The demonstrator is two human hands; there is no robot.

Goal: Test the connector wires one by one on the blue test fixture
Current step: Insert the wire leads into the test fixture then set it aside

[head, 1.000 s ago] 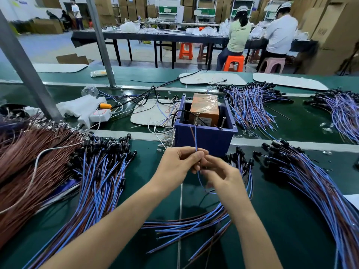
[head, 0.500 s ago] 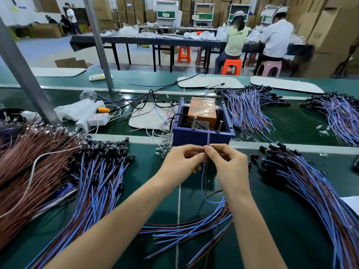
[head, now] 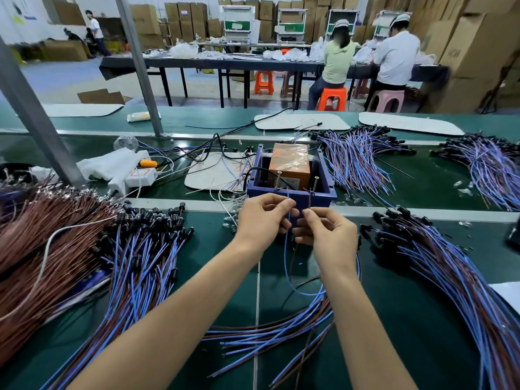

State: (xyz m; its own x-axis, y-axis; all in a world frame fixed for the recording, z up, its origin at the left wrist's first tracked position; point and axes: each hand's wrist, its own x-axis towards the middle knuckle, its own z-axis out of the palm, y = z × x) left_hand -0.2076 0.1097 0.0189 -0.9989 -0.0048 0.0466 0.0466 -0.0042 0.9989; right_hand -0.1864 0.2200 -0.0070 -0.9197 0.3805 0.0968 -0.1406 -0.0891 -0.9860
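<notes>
Connector wire (head: 285, 266) stands upright against the front wall of the blue test fixture (head: 320, 199) on the green counter (head: 213, 249). The left hand (head: 263, 220) pinches its blue lead and the right hand (head: 330, 239) pinches its brown lead. Contact with the fixture pins is unclear. Wire bundles (head: 135, 263) flank both sides.

The left forearm (head: 168, 313) and right forearm (head: 363, 319) rise from the lower edge and converge, wrists fairly straight. The left hand (head: 263, 220) pinches a blue wire (head: 285, 249) between thumb and forefinger tips, its other fingers loosely curled below. The right hand (head: 330, 236), just right of the left fingers and almost touching them, pinches a brown wire (head: 309, 200) likewise, its remaining fingers curled toward the palm.
</notes>
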